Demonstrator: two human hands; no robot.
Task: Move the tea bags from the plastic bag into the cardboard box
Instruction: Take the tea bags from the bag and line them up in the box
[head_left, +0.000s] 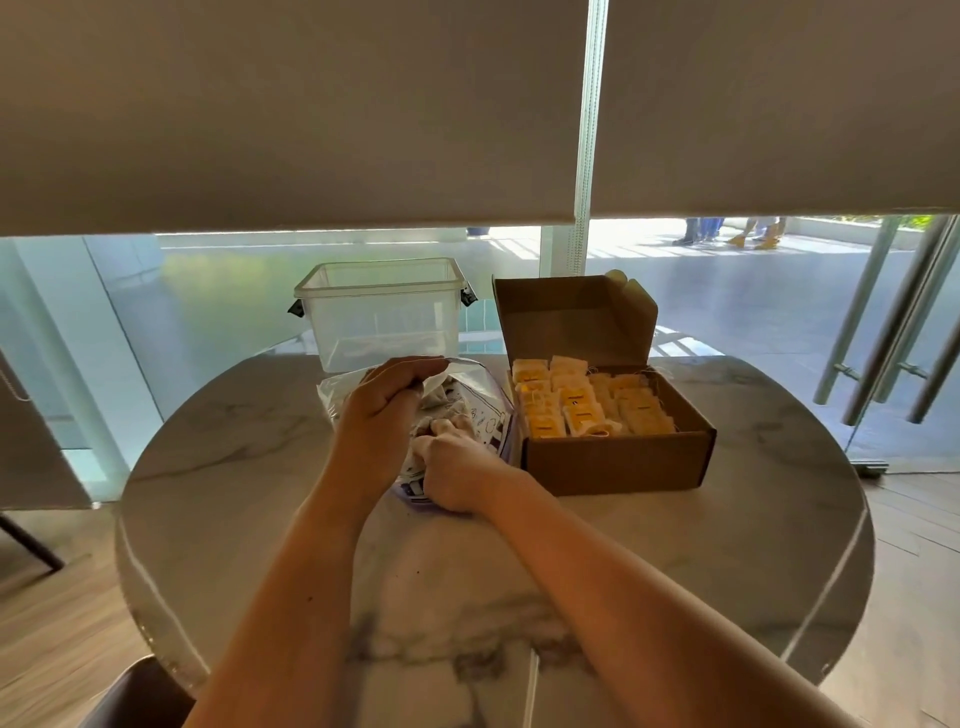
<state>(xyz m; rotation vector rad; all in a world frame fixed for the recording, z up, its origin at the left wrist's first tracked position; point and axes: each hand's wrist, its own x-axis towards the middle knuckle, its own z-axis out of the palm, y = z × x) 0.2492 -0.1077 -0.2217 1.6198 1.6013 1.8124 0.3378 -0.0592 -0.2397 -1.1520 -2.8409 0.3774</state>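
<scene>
- Standing round and marble-topped in the middle of the view: table (260, 519), carrying everything below, with a window and lowered blinds (291, 104) behind.
- Sitting open on the right half of the table, lid flap tilting up and back: cardboard box (613, 462), just beside the plastic bag and touching or nearly touching it.
- Standing lidless at the far edge of the table, behind the bag and left of the box: clear plastic tub (384, 312), with nothing visible inside.
- Lying crumpled on the table between tub and near edge, mouth held up: plastic bag (483, 410), clear with dark printing, pale tea bags showing through it.
- Filling the box in tidy upright rows, yellow tags facing up: tea bags (582, 405), packing most of the floor, with the rest sitting inside the plastic bag.
- Reaching in from the lower left, fingers curling tightly and pinching the top edge of the plastic bag, lifting that rim off the table: left hand (384, 400).
- Reaching in from the lower right, knuckles up, fingers bending down into the mouth of the bag among the pale tea bags: right hand (457, 473); fingertips hiding in the heap, so not possible to tell whether gripping a tea bag or only touching.
</scene>
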